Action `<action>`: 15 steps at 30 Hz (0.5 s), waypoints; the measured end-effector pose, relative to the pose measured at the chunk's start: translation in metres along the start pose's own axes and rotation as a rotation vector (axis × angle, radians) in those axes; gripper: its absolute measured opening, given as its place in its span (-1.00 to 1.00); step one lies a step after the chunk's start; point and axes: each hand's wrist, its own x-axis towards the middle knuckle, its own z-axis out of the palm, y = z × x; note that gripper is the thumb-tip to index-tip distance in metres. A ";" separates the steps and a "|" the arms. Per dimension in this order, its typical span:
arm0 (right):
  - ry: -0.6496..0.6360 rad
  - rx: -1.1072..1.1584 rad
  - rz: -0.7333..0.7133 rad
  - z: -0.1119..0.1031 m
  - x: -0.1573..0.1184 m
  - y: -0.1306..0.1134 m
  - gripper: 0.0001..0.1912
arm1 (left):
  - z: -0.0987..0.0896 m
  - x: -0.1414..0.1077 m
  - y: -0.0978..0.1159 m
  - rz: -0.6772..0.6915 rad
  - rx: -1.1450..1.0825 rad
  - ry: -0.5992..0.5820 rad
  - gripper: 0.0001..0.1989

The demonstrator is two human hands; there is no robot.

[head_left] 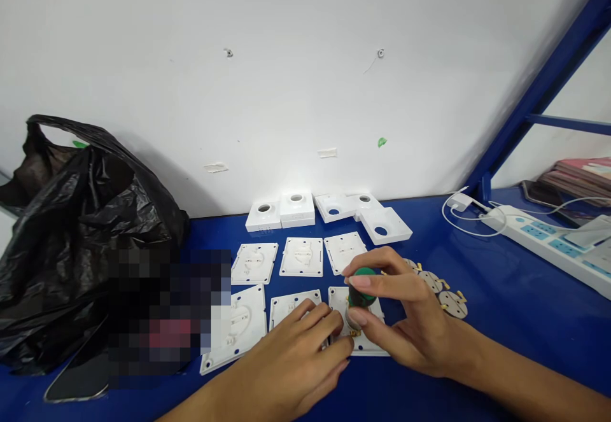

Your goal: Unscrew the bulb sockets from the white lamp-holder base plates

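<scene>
My right hand (405, 314) pinches a stubby screwdriver (363, 282) with a green and black handle, held upright. Its tip is hidden behind my fingers. Below it lies a white square plate (375, 345) with a round part and brass tabs at its middle. Bent over that plate's left side, my left hand (305, 358) presses its closed fingertips by the brass tabs and steadies the plate. Another white plate (296, 298) is partly covered by the left hand. Right of my right hand lie several round discs (453, 304) with brass tabs.
More white plates (301, 256) lie in rows on the blue table (420, 384). Behind them stand white square covers (297, 212) with round holes. At the left are a black plastic bag (90, 218) and a dark phone-like slab (79, 371); at the right, a power strip (539, 237) with cables.
</scene>
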 end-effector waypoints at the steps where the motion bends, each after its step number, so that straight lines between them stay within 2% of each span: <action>1: 0.002 -0.004 -0.003 0.001 0.000 0.000 -0.40 | 0.000 0.000 0.000 0.001 -0.003 -0.004 -0.83; 8: -0.007 0.067 0.003 0.001 -0.001 0.000 -0.40 | -0.002 0.001 0.000 -0.009 -0.018 -0.061 -0.83; 15: -0.035 0.023 -0.006 0.003 -0.001 0.001 -0.45 | -0.002 0.001 -0.001 -0.008 -0.054 -0.037 -0.92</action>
